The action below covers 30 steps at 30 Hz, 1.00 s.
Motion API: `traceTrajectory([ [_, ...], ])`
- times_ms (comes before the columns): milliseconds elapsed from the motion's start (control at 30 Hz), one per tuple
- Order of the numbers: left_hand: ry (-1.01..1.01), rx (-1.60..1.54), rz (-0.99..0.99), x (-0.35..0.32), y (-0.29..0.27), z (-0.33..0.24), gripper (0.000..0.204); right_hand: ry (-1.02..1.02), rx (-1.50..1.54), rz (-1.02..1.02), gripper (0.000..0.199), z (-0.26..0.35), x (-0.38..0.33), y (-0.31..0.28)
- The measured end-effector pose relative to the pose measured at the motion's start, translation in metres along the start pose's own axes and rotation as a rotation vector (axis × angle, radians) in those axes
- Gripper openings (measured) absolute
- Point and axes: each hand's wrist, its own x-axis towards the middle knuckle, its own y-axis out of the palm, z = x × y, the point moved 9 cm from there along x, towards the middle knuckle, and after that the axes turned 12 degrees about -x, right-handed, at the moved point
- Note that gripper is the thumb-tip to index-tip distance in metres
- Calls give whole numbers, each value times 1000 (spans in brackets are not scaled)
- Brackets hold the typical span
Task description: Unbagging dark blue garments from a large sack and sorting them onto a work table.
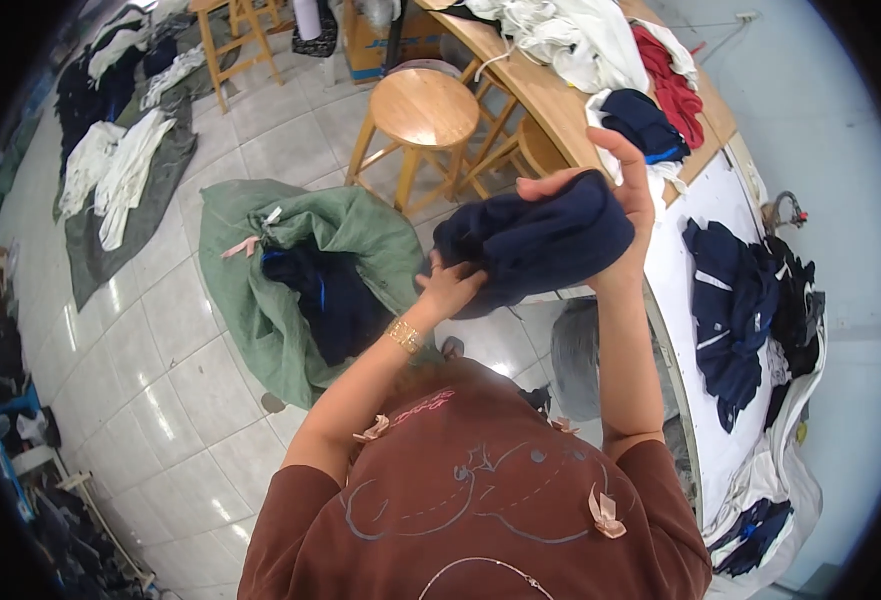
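Observation:
A dark navy garment, folded into a thick bundle, is held up before me between both hands. My right hand cups its right end, with some fingers stretched up above the cloth. At the lower left edge of the bundle, my left hand grips the fabric with bent fingers. The cloth hides part of both hands. Below and left of it, an open green cloth sack rests on the floor, with more navy clothing inside.
A round wooden stool stands ahead beside a wooden table piled with white garments. On the white tabletop at right lie navy garments. White clothes lie on a grey sheet at far left.

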Motion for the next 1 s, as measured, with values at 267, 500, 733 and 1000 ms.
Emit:
traceTrajectory([
  [267, 15, 30, -427, 11, -152, 34, 16, -5, -978, -57, 61, 13, -22, -122],
  [500, 434, 259, -728, -15, -220, -82, 19, -111, -1652, 298, 71, -19, -28, -87],
  [733, 497, -101, -418, -40, -179, -159, 33, 35, -1096, 60, 19, -52, -37, -85],
  [1000, 635, 66, -294, -37, -130, -166, 116, -572, -1066, 64, 30, 32, -40, -24],
])
